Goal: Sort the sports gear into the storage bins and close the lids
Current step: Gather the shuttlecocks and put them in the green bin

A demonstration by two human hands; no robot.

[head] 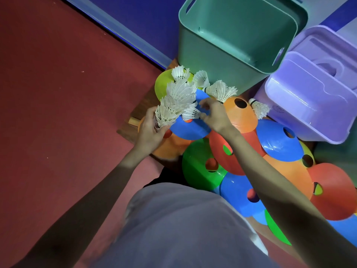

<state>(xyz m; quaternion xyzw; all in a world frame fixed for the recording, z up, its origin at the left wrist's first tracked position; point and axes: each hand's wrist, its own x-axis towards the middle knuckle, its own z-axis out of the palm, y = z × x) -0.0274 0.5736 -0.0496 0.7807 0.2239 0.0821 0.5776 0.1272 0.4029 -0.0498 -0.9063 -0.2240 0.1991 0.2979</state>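
My left hand (152, 130) grips a nested stack of white feather shuttlecocks (173, 102) that leans up to the right. My right hand (213, 115) pinches one more shuttlecock (190, 114) at the stack's side, above a blue disc cone (190, 127). Loose shuttlecocks lie nearby: one (222, 90) against the green bin, a mesh one (201, 78), one (179, 73) on a yellow cone, and one (259, 109) by the purple bin. The open green bin (218, 60) stands behind them. The purple bin (301, 111) at the right has its lid on.
Several disc cones in orange (241, 117), red (332, 192), blue (278, 140), green (199, 167) and yellow (163, 85) overlap on the floor between me and the bins. A wooden board (135, 117) lies under them. Red floor (67, 93) spreads to the left, a blue wall behind.
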